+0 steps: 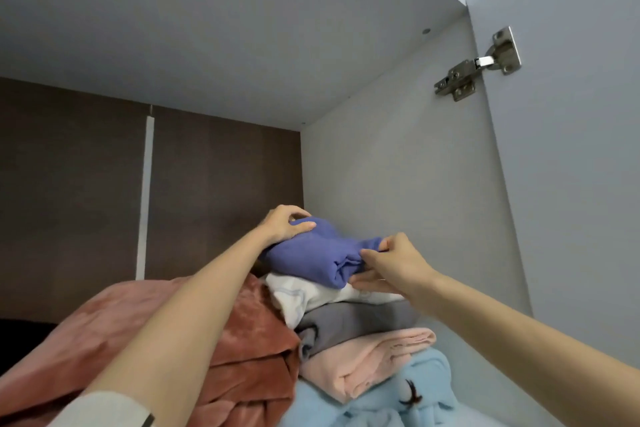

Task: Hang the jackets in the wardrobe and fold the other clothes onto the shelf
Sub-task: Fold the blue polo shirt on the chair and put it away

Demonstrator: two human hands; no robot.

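So, wardrobe: view looks up into a compartment w/ a pale grey top panel (207,28) and a pale grey side wall (398,166) on the rt.
Back: dark brown wood-grain back panel (221,184), w/ a thin white vertical strip (145,198) running down it at the left.
Door: pale grey door (571,149) stands open at far rt, joined to the side wall by a silver metal hinge (479,66).
Shelf: board itself hidden under the clothes.
Left pile: rust-red plush blanket (249,340), crumpled, touching the stack beside it.
Stack, top to bottom: purple-blue folded knit garment (311,256); white folded cloth (301,296); grey folded garment (346,321); pale pink folded fleece (363,360); light blue fleece w/ a small dark bird motif (408,399).
Purple-blue garment: on top of the stack, near the side wall; rolled into a thick bundle, fold edge facing the camera, surface lumpy, not squared w/ the white cloth below.
Left hand (285,224): on the bundle's far upper end, fingers curled over it, thumb pressed on the near side, gripping the cloth.
Right hand (388,265): at the bundle's near rt end, thumb and fingers pinching the cloth there.
Arms: both bare; a white sleeve (104,409) shows at the bottom left.
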